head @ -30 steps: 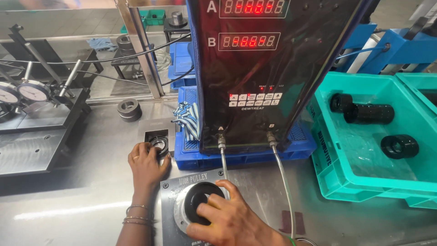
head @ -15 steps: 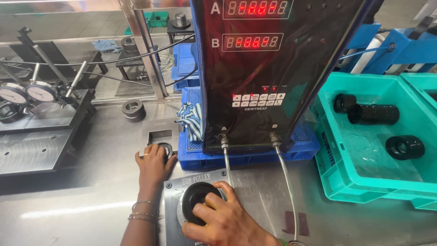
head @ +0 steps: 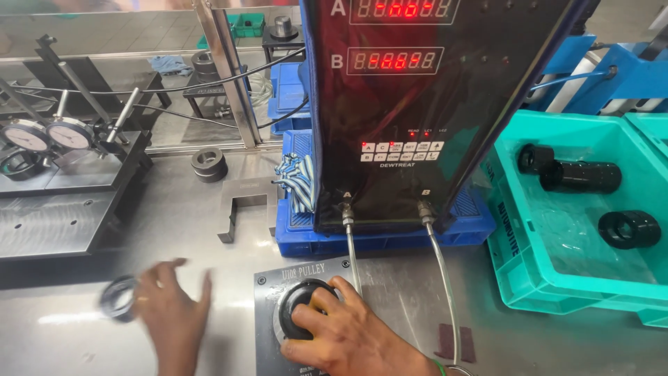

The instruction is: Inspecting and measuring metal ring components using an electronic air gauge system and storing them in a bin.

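My right hand [head: 348,338] rests on a black round part [head: 298,306] seated in a grey gauge plate [head: 268,348] at the near edge, fingers curled over its rim. My left hand [head: 170,317] is blurred, low on the left over the steel table. It carries a dark metal ring [head: 118,298] at its fingertips. The small U-shaped steel fixture [head: 243,205] behind it stands empty.
A tall black display unit [head: 417,111] with red digits stands on a blue crate [head: 383,237], with two hoses running down to the gauge plate. A teal bin [head: 557,278] at right holds black cylindrical parts. Dial gauges [head: 45,136] stand at left, and another ring [head: 209,163] lies behind the fixture.
My left hand has lifted the ring off the U-shaped fixture and swept it down and to the left. My right hand stays on the black part.
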